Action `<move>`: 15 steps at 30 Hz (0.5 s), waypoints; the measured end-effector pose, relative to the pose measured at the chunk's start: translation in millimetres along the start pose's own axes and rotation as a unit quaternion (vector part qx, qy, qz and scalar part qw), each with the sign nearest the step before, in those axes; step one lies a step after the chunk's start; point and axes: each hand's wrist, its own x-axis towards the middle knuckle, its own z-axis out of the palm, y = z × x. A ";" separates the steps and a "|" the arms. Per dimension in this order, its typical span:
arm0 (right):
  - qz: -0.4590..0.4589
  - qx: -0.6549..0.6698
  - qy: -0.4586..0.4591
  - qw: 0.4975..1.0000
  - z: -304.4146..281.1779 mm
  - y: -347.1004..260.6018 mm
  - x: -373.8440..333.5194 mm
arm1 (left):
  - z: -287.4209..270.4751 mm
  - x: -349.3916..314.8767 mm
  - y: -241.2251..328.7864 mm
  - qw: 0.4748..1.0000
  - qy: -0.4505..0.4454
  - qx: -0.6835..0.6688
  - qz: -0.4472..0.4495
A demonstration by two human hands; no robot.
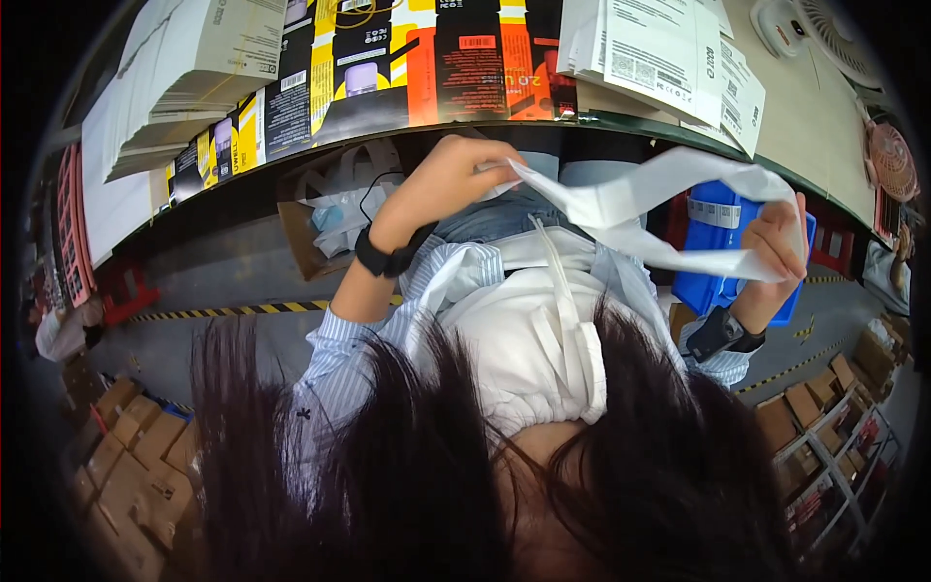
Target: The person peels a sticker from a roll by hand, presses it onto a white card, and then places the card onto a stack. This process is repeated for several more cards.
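Observation:
A long, thin white strip point(601, 209), slightly see-through, stretches between my two hands above my lap and hangs in a loose loop. I cannot tell whether it is paper or plastic film. My left hand point(451, 184) pinches one end between thumb and fingers, close to the table's front edge. Over on the right, my right hand point(778, 242) is closed with the other end of the strip in its fingers, in front of a blue bin point(713, 209). Each of my wrists carries a black band.
On the table lie printed black, yellow and orange cartons point(373, 102), a stack of white sheets point(218, 63) at left, more white printed sheets point(659, 53) at right, and a white fan point(824, 39). Beneath stands a cardboard box point(301, 242) with plastic bags. Brown cartons point(141, 466) stand behind me.

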 end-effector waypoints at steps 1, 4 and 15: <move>0.035 0.049 0.004 0.998 -0.5 -0.3 -1.0 | 1.3 -8.0 14.0 0.997 0.057 0.034 0.032; 0.062 0.012 -0.052 0.997 -9.4 -3.0 1.5 | -12.6 -33.8 44.0 0.913 0.216 0.274 0.211; -0.032 -0.753 -0.076 0.653 47.6 41.1 49.3 | -59.6 -82.7 136.2 0.675 0.331 0.565 0.340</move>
